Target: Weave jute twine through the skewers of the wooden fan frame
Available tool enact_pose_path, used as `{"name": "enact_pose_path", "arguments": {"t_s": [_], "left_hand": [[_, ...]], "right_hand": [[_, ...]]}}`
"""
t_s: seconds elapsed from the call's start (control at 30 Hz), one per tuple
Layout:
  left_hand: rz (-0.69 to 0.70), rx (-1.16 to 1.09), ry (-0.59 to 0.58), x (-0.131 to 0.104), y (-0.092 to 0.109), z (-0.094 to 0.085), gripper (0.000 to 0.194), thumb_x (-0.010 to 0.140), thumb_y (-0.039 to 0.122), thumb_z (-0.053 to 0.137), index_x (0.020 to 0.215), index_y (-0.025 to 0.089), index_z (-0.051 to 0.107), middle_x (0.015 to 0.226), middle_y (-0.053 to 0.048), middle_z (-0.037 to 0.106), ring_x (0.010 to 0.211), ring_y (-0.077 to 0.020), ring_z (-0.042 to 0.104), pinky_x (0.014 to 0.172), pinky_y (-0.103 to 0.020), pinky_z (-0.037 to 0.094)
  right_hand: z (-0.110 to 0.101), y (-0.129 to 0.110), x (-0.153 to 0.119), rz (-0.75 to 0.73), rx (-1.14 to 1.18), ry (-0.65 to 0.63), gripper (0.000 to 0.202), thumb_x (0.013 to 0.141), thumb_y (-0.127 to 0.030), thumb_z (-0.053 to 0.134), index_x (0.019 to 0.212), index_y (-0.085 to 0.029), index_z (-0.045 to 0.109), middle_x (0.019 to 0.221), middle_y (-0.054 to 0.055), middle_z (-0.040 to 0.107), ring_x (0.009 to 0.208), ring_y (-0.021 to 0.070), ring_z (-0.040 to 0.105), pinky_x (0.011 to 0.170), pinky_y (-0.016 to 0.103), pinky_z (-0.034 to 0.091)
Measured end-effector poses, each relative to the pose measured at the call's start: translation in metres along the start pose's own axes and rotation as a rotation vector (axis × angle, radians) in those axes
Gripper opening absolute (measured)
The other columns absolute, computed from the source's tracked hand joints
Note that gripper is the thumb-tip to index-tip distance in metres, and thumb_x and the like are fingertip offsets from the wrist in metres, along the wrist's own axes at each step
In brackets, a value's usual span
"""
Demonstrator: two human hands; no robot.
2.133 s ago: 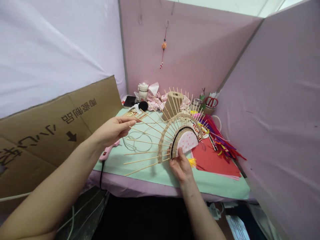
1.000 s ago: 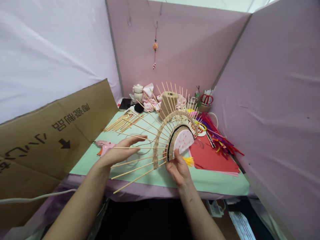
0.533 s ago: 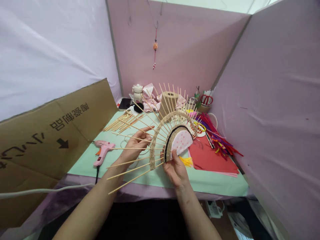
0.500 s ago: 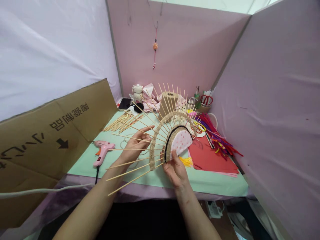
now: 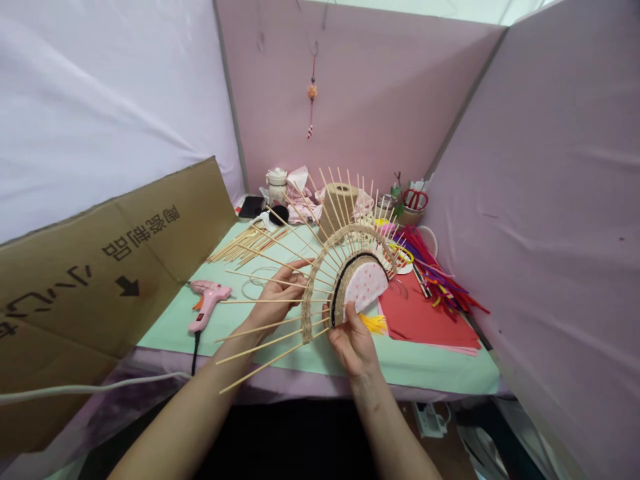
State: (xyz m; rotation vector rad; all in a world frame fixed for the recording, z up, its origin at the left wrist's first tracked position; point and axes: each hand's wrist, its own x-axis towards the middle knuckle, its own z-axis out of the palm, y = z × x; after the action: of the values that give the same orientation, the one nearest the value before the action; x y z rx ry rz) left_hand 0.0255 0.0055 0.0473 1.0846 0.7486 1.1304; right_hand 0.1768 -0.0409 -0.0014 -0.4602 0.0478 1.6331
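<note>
Much of our left hand [image 5: 277,295] sits behind the thin rods [image 5: 274,346] of the half-round stick fan [image 5: 366,287]. Its fingers curl loosely by the woven band [image 5: 307,320], their tips partly covered, so we cannot tell whether they grip anything. Our right hand [image 5: 354,339] grips the fan by the lower corner of its dotted centre, the thumb laid over the front; most of the other fingers are hidden behind. The fan is tilted above the table [image 5: 425,367], between our hands. Its upper rods cross in front of the twine cone [image 5: 334,200], and those at its right end blend into the clutter, too crowded to count. The cord loops [image 5: 254,283] run partly out of sight behind our left hand, and the fan covers part of the yellow tassel [image 5: 373,324]. The cardboard [image 5: 115,280] is cut off by the left side of the view, our forearms by the bottom.

The lowest rods reach across the table's front edge in our view. Mint surface lies bare between our left wrist and the pink glue gun [image 5: 207,305], and along the front right, below the red sheets [image 5: 417,320]. Past these sheets, the bright fuzzy strips [image 5: 435,273] crowd the right edge, close to the cloth wall [image 5: 550,220].
</note>
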Motion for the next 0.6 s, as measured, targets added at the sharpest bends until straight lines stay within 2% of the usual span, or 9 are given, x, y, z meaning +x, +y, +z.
{"name": "enact_pose_path", "arguments": {"t_s": [0.13,0.2,0.3,0.4,0.5,0.6], "left_hand": [[0.018,-0.023,0.062,-0.002,-0.003,0.001,0.021,0.072,0.033,0.074,0.086,0.022,0.063,0.068,0.005,0.057,0.057,-0.0065,0.049,0.056,-0.02,0.039],[0.022,-0.024,0.09,-0.003,-0.008,-0.002,0.02,0.072,0.035,0.074,0.076,0.02,0.061,0.07,0.004,0.058,0.058,-0.0068,0.05,0.056,-0.02,0.04],[0.084,0.077,0.15,-0.004,-0.015,-0.006,0.019,0.073,0.036,0.074,0.08,0.021,0.066,0.072,0.002,0.062,0.061,-0.0083,0.052,0.057,-0.021,0.041],[0.185,0.246,0.172,-0.008,-0.014,-0.008,0.02,0.074,0.038,0.072,0.081,0.019,0.069,0.082,-0.003,0.068,0.074,-0.0132,0.059,0.068,-0.025,0.047],[0.235,0.359,0.128,-0.013,-0.003,-0.011,0.021,0.074,0.037,0.072,0.082,0.017,0.072,0.087,-0.006,0.07,0.083,-0.0173,0.062,0.077,-0.029,0.049],[0.167,0.423,0.046,-0.019,0.012,-0.021,0.022,0.073,0.035,0.072,0.086,0.017,0.073,0.088,-0.007,0.07,0.081,-0.0168,0.062,0.074,-0.027,0.049]], "right_hand": [[0.003,0.0,-0.001,-0.001,0.005,0.01,0.021,0.09,-0.015,0.056,0.107,-0.021,0.066,0.095,0.002,0.075,0.085,0.0127,0.071,0.082,0.03,0.058],[0.004,0.0,-0.002,-0.003,0.006,0.01,0.021,0.09,-0.015,0.056,0.107,-0.021,0.066,0.094,0.002,0.075,0.085,0.0126,0.071,0.083,0.03,0.058],[0.004,0.0,-0.001,-0.018,0.023,0.005,0.021,0.089,-0.015,0.058,0.108,-0.021,0.066,0.096,0.002,0.075,0.087,0.0128,0.071,0.085,0.03,0.057],[0.003,0.0,0.001,-0.036,0.019,-0.004,0.024,0.087,-0.015,0.061,0.11,-0.021,0.066,0.096,0.002,0.075,0.087,0.0129,0.071,0.085,0.03,0.058],[0.002,-0.001,0.003,-0.044,-0.005,-0.018,0.023,0.086,-0.016,0.063,0.109,-0.02,0.066,0.095,0.002,0.076,0.085,0.0131,0.071,0.082,0.029,0.059],[0.001,-0.002,0.005,-0.051,-0.004,-0.015,0.021,0.086,-0.015,0.062,0.106,-0.02,0.067,0.094,0.002,0.076,0.085,0.013,0.071,0.081,0.029,0.059]]}}
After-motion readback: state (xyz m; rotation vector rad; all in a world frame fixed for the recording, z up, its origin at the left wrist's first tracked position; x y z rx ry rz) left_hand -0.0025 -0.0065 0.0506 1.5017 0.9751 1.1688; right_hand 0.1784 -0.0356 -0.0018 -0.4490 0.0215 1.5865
